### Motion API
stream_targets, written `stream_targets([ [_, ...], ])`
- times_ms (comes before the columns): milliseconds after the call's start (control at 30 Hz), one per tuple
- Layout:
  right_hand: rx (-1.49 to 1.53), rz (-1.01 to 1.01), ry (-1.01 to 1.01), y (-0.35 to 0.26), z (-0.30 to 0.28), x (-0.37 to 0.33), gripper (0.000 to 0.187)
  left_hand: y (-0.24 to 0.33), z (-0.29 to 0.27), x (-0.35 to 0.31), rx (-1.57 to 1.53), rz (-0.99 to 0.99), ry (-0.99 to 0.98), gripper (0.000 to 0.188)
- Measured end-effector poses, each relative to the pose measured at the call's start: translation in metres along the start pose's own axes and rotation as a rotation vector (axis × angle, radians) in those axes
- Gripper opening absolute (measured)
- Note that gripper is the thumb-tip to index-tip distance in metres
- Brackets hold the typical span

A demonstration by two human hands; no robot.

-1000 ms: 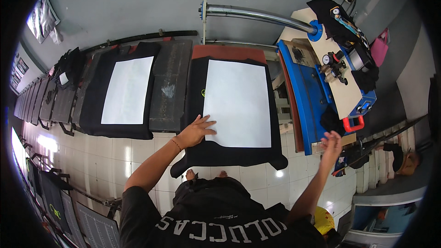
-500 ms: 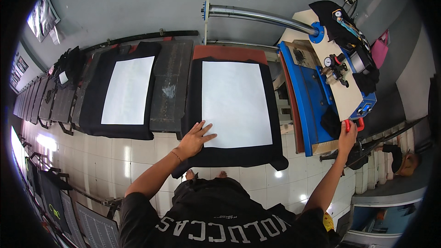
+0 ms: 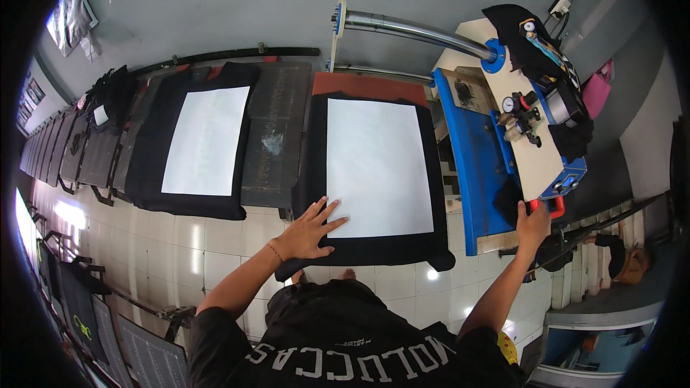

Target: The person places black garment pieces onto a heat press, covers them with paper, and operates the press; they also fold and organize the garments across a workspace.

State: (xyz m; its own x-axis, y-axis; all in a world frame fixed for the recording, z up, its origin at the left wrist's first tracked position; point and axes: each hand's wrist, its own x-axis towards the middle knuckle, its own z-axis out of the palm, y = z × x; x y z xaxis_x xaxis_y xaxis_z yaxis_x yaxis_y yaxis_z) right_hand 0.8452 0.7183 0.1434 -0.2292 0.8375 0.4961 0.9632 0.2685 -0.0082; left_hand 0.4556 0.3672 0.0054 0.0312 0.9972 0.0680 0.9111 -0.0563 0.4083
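Right hand (image 3: 532,224): risen since earlier, grip now closed on press's red handle (image 3: 548,205). Left hand (image 3: 307,231): fingers spread flat, holding nothing, on white sheet (image 3: 376,165) over black shirt (image 3: 374,251).

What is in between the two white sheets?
Between the left white sheet and the right white sheet, the head view shows a bare dark grey platen with a pale smudge, plus the black garment edges.

White sheet (image 3: 379,165) on black garment (image 3: 374,248)
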Motion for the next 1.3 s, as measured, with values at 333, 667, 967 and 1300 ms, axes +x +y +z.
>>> stream_targets([
  [333, 0.508, 0.066, -0.004, 0.05, 0.015, 0.029, 0.051, 0.084, 0.051, 0.119, -0.327, -0.245, 0.355, 0.062],
  [667, 0.97, -0.067, 0.249, 0.142, 0.08, 0.096, 0.065, 0.123, 0.133, 0.182, -0.446, -0.47, 0.586, 0.034],
  [967, 0.99, -0.18, 0.29, 0.148, 0.086, 0.098, 0.064, 0.165, 0.173, 0.203, -0.549, -0.565, 0.522, 0.021],
  [1300, 0.952, -0.045, 0.128, 0.144, 0.056, 0.092, 0.057, 0.175, 0.179, 0.161, -0.547, -0.614, 0.525, 0.02],
])
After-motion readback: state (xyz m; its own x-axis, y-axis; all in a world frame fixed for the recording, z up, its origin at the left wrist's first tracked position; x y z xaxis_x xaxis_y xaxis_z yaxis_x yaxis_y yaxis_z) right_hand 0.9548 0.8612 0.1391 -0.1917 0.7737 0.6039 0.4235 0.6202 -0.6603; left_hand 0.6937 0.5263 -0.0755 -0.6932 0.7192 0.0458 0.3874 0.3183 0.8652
